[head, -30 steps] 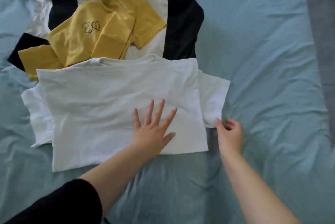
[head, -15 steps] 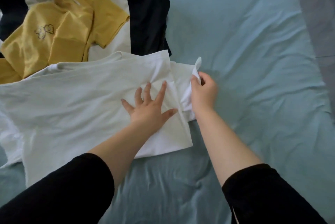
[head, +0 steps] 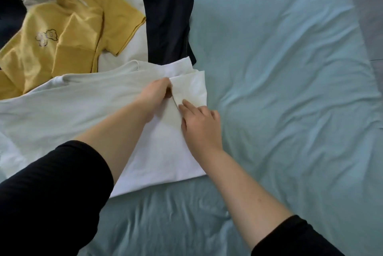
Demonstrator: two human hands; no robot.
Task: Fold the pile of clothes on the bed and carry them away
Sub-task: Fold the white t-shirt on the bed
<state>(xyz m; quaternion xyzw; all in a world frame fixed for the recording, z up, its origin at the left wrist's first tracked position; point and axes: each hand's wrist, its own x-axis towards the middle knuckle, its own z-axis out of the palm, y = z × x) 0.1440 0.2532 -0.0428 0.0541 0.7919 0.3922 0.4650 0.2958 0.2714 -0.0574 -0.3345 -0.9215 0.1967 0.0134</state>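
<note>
white cotton T-shirt point(head: 62, 110) flat on teal bed sheet point(head: 290, 90) | left hand point(head: 154, 95) apparently pinching its folded-in sleeve point(head: 192, 90) | right hand point(head: 202, 125) flat-fingered, pressing fold | risk: light cloth springs open if released early

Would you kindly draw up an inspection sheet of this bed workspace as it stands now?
Surface: wrinkled teal bedsheet.
Job's things: white T-shirt spread flat, its sleeve folded inward; yellow T-shirt and black-and-white clothing lie unfolded behind it.
Clutter: nothing seen.
Grippers: left hand pinches the sleeve's edge; right hand touches the sleeve with its forefinger, grip unclear.
Cables: nothing seen.
Surroundings: grey strip beyond the bed's right edge.
</note>
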